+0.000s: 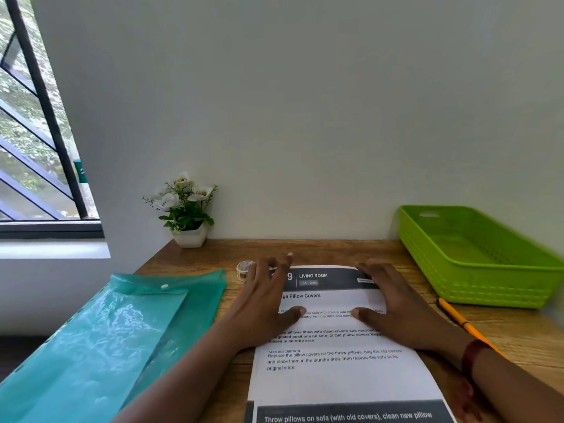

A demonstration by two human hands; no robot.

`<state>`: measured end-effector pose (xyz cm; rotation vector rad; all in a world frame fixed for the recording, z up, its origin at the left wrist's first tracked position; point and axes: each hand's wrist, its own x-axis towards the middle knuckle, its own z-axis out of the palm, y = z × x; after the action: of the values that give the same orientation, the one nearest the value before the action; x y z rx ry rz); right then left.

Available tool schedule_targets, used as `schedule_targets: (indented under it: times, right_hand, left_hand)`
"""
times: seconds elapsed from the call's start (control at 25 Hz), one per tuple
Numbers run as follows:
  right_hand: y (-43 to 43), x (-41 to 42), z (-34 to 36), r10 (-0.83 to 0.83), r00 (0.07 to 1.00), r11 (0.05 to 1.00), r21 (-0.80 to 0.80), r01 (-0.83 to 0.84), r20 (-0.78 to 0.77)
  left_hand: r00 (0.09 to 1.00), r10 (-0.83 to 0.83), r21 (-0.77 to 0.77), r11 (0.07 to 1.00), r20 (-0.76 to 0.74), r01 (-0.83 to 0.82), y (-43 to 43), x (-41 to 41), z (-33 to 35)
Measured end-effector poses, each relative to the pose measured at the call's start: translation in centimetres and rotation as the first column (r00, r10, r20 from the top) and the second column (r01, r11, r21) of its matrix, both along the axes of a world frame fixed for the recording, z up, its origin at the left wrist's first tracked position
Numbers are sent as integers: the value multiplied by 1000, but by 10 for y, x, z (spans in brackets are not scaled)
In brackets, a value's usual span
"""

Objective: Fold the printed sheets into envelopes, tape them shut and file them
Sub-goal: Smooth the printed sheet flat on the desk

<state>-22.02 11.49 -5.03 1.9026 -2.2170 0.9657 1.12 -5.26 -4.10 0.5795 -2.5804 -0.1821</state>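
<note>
On sheet (338,377), left hand (262,303), right hand (396,312)

Printed sheet (341,370) lies flat at ctr of desk (518,334), w/ left hand (262,303) & right hand (396,309) resting on its far half. Folder (122,331) lies L of sheet, overhanging desk's L edge; tape roll (243,270) sits by sheet's far L corner, potted plant (189,215) behind it at the wall. Basket (476,257) sits far R, pencil (454,315) just in front of it, R of sheet.
</note>
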Motion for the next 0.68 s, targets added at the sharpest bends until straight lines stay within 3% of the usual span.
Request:
schedule_targets:
  times: [0.28,0.52,0.68]
  right_hand:
    - [1,5,6,-40,989,998,-51,33,-142]
    - [4,11,21,-108,967,963,-265,44,-232]
    - [10,12,20,-108,965,956,-290,35,-240]
  left_hand:
    - [997,-13,-99,995,-70,6,-2,0,5]
    - [983,-24,-69,998,-181,11,-3,4,12]
    - [981,-37,-5,999,-190,37,-2,7,12]
